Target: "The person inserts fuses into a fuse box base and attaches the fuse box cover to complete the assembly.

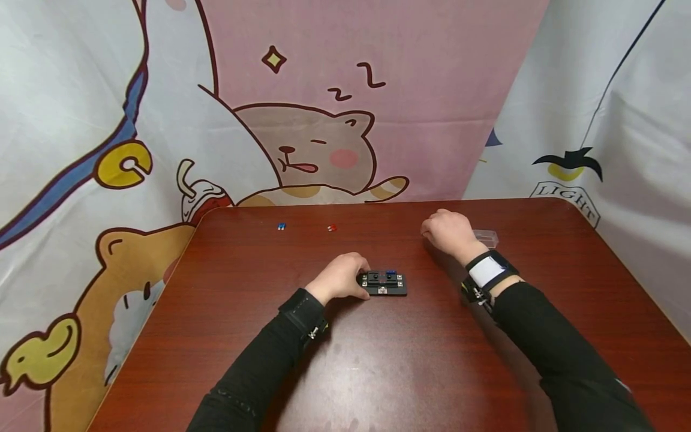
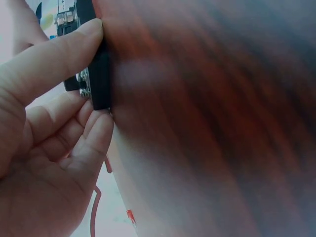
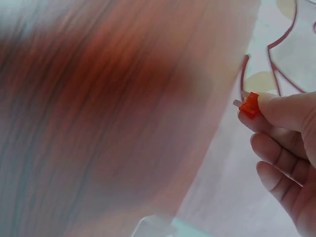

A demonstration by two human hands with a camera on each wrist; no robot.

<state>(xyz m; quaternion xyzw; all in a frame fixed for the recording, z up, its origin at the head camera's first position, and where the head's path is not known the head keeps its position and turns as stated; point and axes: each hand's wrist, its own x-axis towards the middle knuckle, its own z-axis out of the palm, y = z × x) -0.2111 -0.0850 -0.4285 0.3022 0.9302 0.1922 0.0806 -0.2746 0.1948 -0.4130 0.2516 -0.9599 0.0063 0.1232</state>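
Note:
My left hand (image 1: pixel 341 278) holds the left end of a black fuse block (image 1: pixel 384 292) on the table, thumb on the near side and fingers beyond. Metal screw terminals line the block, and a small blue part (image 1: pixel 391 272) sits at its back edge. Over the table's right half, my right hand (image 1: pixel 451 232) pinches an orange blade fuse (image 3: pixel 251 105) between thumb and finger. Its two metal prongs point away from the fingertips in the right wrist view. In the head view that fuse is hidden by the hand.
A small blue piece (image 1: pixel 281 226) and a red piece (image 1: pixel 332 228) lie near the back edge of the brown table (image 1: pixel 243 360). Behind the right wrist stands a clear plastic box (image 1: pixel 487 238). A printed cloth (image 1: pixel 432 72) hangs beyond the table.

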